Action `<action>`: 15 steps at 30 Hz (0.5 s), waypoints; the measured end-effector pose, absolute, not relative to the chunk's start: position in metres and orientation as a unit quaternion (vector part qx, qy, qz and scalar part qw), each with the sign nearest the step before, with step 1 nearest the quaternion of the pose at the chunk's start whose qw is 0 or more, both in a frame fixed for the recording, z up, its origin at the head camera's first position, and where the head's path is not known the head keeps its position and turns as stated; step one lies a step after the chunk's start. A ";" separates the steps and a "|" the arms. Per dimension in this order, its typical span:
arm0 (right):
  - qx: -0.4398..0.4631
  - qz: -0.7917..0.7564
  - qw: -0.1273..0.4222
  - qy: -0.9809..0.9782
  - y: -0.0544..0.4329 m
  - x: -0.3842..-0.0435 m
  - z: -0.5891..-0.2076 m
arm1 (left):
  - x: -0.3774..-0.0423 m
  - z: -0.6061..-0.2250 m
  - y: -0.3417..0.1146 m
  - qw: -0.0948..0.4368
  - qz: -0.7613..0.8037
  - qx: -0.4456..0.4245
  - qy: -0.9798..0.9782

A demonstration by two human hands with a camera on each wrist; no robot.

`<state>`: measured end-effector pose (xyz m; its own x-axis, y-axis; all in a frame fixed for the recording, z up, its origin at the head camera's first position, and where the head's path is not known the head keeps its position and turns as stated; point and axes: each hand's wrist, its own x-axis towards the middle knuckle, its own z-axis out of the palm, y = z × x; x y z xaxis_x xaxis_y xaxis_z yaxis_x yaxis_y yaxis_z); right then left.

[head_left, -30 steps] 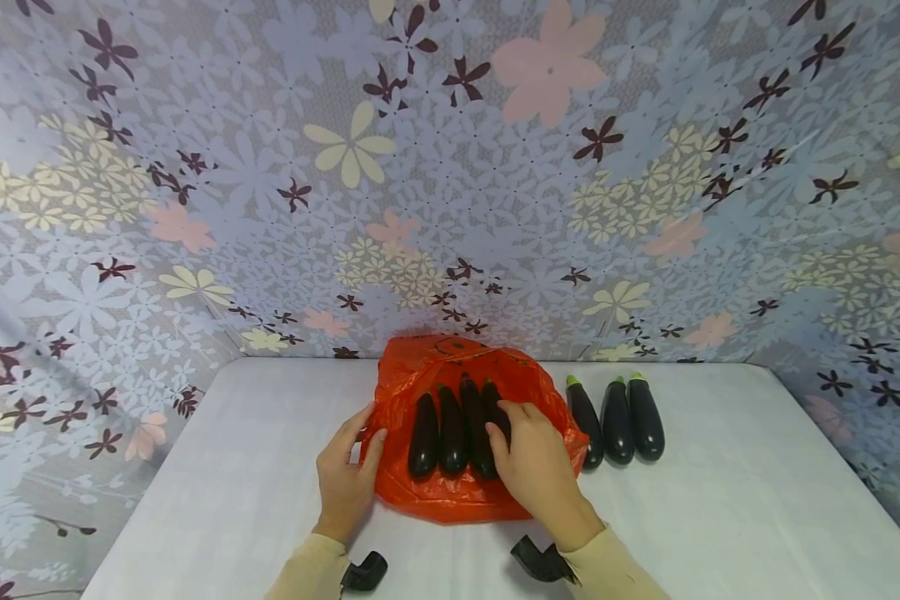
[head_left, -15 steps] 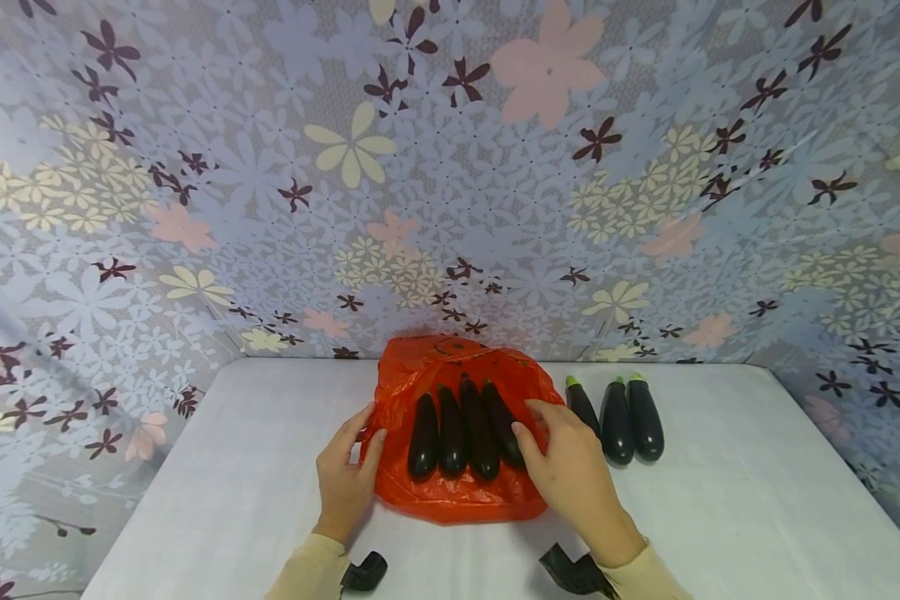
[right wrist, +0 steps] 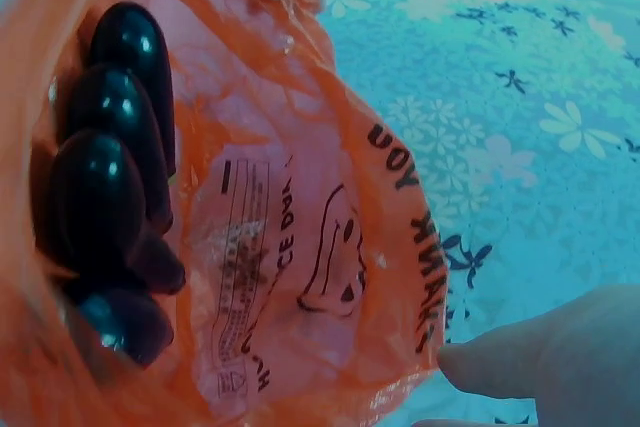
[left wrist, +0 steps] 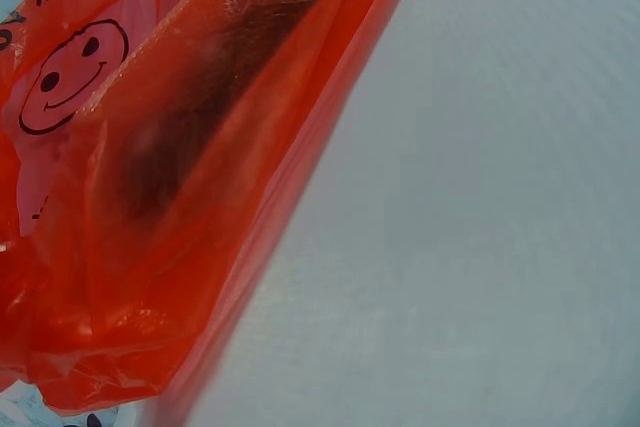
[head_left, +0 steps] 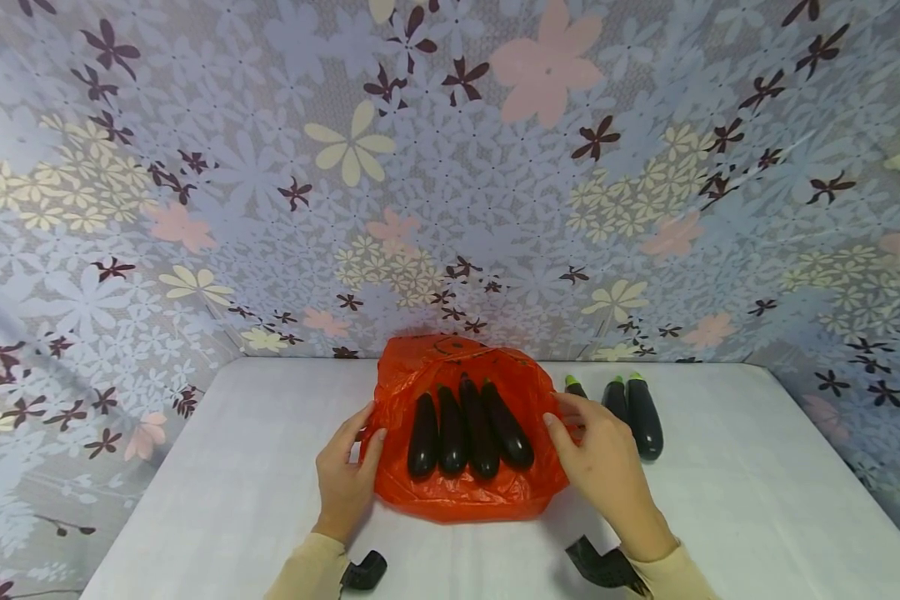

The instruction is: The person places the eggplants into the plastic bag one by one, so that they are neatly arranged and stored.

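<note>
A red plastic bag (head_left: 465, 504) lies with its mouth towards me in the head view. Several dark eggplants (head_left: 478, 433) lie side by side inside it. My left hand (head_left: 343, 471) holds the bag's left edge, thumb on the near side and fingers partly hidden behind the plastic. At the bag's right edge is my right hand (head_left: 603, 454), thumb and fingers apart and no eggplant between them. In the right wrist view, its thumb (right wrist: 500, 352) meets the bag's printed rim. The left wrist view shows the bag's side (left wrist: 230, 177) with a dark shape through the plastic.
Three more eggplants (head_left: 647, 421) lie right of the bag, two of them partly behind my right hand. A white tabletop (head_left: 217, 492) spreads around everything. A flowered cloth (head_left: 450, 183) rises behind it. Black wrist mounts (head_left: 366, 572) sit at both sleeves.
My right hand has let go of the rightmost eggplant in the bag and moved right to the bag's edge. That eggplant now shows whole. My left hand stays put.
</note>
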<state>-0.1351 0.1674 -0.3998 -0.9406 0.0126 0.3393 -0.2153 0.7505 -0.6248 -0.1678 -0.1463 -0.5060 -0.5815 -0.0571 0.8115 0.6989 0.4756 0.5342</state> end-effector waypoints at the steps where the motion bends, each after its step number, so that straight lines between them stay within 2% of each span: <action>1: 0.054 0.351 0.161 -0.921 0.170 -0.135 -0.400 | -0.168 -0.506 -0.147 0.405 -0.465 -0.211 -0.758; 8: 0.040 0.354 0.154 -0.922 0.189 -0.139 -0.402 | -0.168 -0.506 -0.146 0.406 -0.468 -0.212 -0.756; 15: 0.006 0.340 0.174 -0.924 0.208 -0.143 -0.405 | -0.168 -0.507 -0.146 0.403 -0.473 -0.211 -0.754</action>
